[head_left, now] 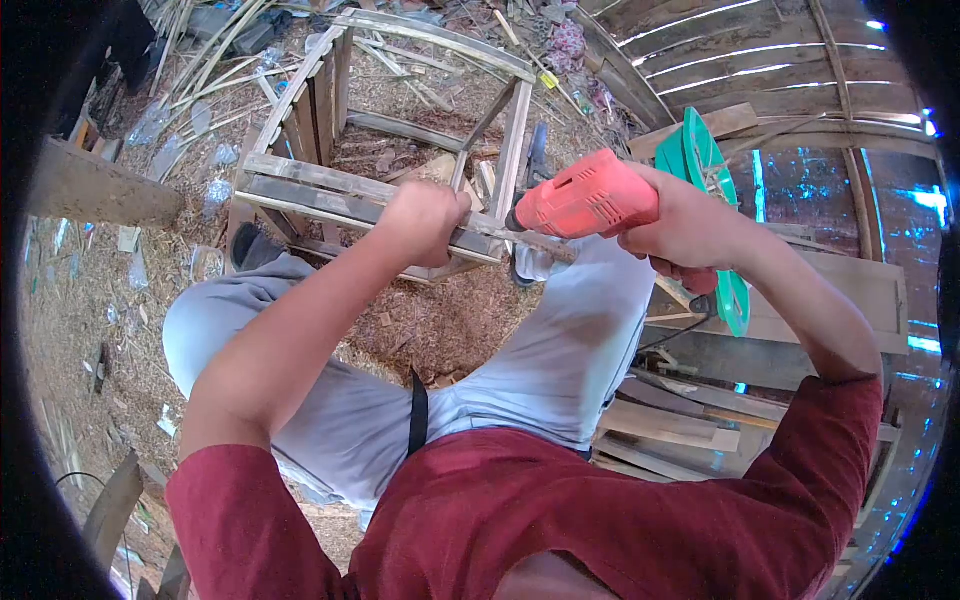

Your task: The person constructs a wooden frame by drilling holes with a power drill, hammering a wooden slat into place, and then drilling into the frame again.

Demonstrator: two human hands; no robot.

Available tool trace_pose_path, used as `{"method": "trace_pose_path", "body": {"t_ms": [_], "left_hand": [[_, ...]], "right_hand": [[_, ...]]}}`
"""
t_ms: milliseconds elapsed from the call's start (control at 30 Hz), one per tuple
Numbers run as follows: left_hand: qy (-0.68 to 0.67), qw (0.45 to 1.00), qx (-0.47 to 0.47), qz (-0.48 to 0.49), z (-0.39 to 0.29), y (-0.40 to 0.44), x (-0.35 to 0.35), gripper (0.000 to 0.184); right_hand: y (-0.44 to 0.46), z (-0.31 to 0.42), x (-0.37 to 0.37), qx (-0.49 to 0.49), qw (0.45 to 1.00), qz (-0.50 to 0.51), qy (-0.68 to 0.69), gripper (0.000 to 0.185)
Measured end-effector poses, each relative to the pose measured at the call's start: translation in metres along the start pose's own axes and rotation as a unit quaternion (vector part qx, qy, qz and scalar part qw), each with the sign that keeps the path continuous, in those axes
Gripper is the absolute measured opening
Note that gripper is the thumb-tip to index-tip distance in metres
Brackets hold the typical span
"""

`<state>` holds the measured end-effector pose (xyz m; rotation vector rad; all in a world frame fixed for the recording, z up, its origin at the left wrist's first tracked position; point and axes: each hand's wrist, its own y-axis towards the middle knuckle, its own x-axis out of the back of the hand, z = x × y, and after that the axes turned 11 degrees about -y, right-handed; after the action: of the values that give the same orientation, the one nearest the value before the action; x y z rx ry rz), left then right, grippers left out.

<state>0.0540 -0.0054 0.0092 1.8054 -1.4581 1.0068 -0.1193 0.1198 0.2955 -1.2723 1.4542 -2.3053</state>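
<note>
My right hand (665, 222) is wrapped round the handle of a red power drill (592, 198), which points left. The drill's front end meets a thin wooden strip (335, 178) near its right end; I cannot make out the bit. That strip lies along the near rail of a wooden frame (520, 110), which stands on the ground before my knees. My left hand (428, 222) is closed over the strip and the rail, left of the drill. The fingertips are partly hidden beneath the wood.
A green plastic stool or chair (690, 150) stands to the right, beside stacked boards (670, 425). Wood shavings (430, 335) cover the ground. Long thin strips (210, 65) lie at the upper left, and a thick wooden post (110, 190) juts in from the left. A plank wall (760, 60) rises at the right.
</note>
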Motion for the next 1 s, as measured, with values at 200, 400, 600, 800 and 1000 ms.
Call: {"method": "trace_pose_path", "body": {"t_ms": [200,400,600,800,1000], "left_hand": [[0.001,1.0,0.003,0.007,0.001,0.0,0.0,0.044],[-0.002,1.0,0.001,0.002,-0.001,0.0,0.001,0.042],[-0.017,1.0,-0.001,-0.001,-0.001,-0.001,0.002,0.041],[-0.011,1.0,0.003,-0.006,-0.002,-0.002,-0.001,0.04],[-0.006,1.0,0.003,-0.003,-0.002,-0.002,-0.001,0.04]], "right_hand": [[0.0,0.002,-0.001,-0.02,1.0,-0.01,-0.012,0.047],[-0.003,0.01,0.0,-0.018,0.999,-0.011,-0.036,0.044],[-0.005,0.013,-0.001,-0.014,0.999,-0.014,-0.038,0.043],[-0.003,0.013,0.0,-0.017,0.999,-0.014,-0.049,0.044],[-0.01,0.023,-0.001,-0.034,0.998,-0.015,-0.054,0.046]]}}
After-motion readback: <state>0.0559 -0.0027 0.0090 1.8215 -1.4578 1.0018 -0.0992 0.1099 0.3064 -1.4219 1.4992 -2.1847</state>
